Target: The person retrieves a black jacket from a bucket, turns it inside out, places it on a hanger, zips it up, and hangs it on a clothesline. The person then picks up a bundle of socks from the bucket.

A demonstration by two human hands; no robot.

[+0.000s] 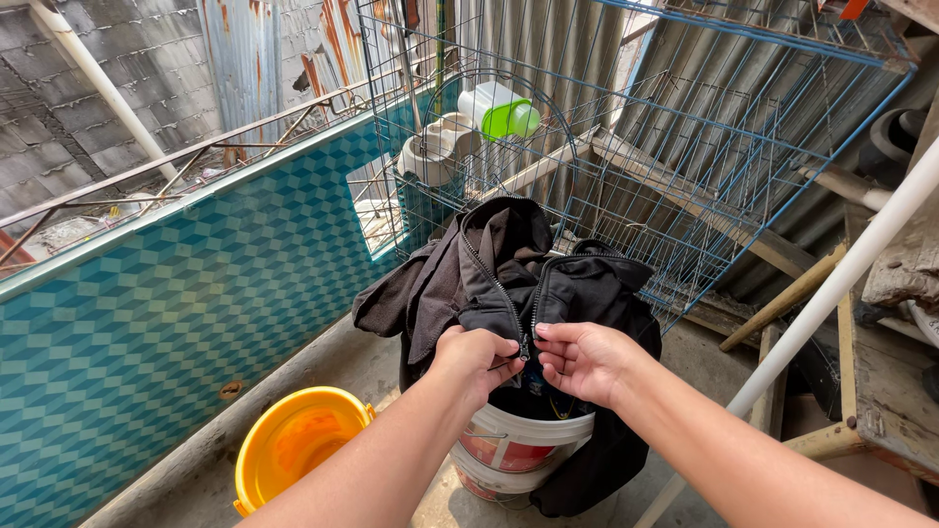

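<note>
The left hand (476, 358) was curled shut, and its fingers pinched the zipper (524, 347) of a black jacket (509, 274). The right hand (579, 360) was just beside it, and its fingers were closed on the jacket's edge on the other side of the zipper. The two hands were very near each other, almost touching, with the zipper between them.

The jacket was draped over a white and red bucket (523, 445) that stood on the floor. The zipper was partly open at the top, and the collar flopped up and back. One sleeve hung off to the left, and the rest of the jacket hung down the right side of the bucket.

A yellow bucket (293, 445) sat on the floor to the left, a little apart from the white one. Beside it ran a long wall with a blue and green pattern (166, 313).

Behind the jacket stood a blue wire cage (685, 147), tilted to one side. Inside it were a white and green feeder (499, 112) and a pale dish (430, 152). A white pipe (831, 293) leaned across the right side, close to the right arm. Wooden boards (885, 381) lay at the far right, and rusty metal sheets (245, 49) stood at the back
</note>
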